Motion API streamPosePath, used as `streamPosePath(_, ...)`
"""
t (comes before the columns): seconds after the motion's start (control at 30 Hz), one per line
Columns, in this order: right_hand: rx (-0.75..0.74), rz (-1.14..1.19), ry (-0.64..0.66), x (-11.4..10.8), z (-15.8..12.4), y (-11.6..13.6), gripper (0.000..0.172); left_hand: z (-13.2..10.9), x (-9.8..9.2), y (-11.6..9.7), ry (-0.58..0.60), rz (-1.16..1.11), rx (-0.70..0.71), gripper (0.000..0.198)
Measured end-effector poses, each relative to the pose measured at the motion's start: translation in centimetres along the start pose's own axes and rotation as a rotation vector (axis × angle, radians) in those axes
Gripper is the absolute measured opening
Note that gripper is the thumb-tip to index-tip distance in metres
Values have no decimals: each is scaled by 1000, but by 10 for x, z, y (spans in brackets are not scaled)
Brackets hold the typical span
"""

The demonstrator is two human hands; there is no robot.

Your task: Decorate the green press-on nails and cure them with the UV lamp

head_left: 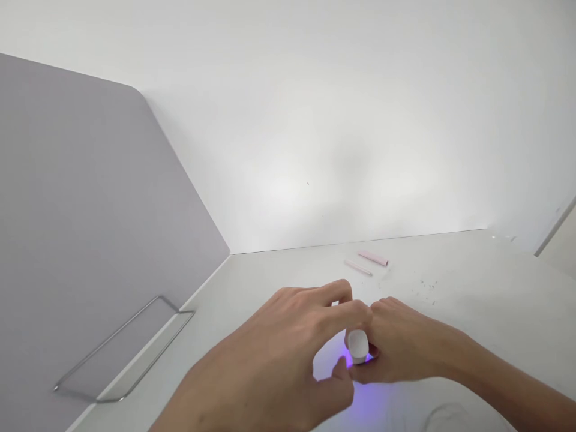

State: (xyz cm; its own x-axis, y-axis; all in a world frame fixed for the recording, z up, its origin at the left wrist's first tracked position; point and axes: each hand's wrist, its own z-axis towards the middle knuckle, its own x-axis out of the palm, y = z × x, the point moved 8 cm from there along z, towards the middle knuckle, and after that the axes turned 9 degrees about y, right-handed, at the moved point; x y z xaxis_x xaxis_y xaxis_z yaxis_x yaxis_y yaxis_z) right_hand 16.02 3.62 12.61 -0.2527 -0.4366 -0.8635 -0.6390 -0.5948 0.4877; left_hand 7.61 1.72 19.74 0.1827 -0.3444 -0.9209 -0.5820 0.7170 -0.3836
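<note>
A small white UV lamp (358, 346), glowing violet underneath, sits between my two hands low in the view. My right hand (407, 345) is closed with its fingers curled, and the lamp appears gripped at its thumb side. From the left my left hand (288, 348) reaches across with fingers bent and the thumb apart from them. Its forefinger passes above the lamp up to my right hand, while its thumb tip is beside the lamp, lit violet. The lamp's lower part and some fingertips are hidden.
Behind the hands a thin pink stick (359, 268) and a pink tube-like cap (373, 258) lie on the white table (261, 270). Dark specks (427, 285) are scattered to the right. A bent metal wire frame (155, 354) stands by the grey panel (90, 198) at left. A white wall (292, 132) closes the back.
</note>
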Motion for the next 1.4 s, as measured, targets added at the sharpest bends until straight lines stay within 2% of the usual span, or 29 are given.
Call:
streamPosePath(0.1,1,3,-3,1,-1,-1,32,-1,4,-1,52,-1,61,44)
streamPosePath(0.3,-11,0,8,2,-1,0,22,5,5,-3,69,-7,87,43)
streamPosePath(0.4,7,-31,17,0,-1,1,28,6,3,-3,41,-33,36,35)
streamPosePath(0.5,22,-71,27,0,-1,2,41,6,0,0,0,12,-44,14)
streamPosePath(0.63,25,-78,25,-2,-1,3,46,7,3,-1,-6,71,-36,4)
streamPosePath(0.7,9,-80,28,-2,0,4,44,7,2,-1,-40,105,-45,5)
streamPosePath(0.87,-26,-82,31,-1,0,6,39,5,-1,-7,-212,271,-39,20)
streamPosePath(1.07,-46,-81,21,-1,0,7,32,3,-2,-13,-273,305,-16,25)
streamPosePath(1.2,-36,-64,17,-1,0,5,33,3,-1,-10,-220,268,-42,21)
streamPosePath(1.3,-11,-50,19,-1,-1,3,35,3,1,-5,-109,142,-48,7)
streamPosePath(1.4,20,-31,31,0,-1,2,37,3,5,-3,28,-1,8,30)
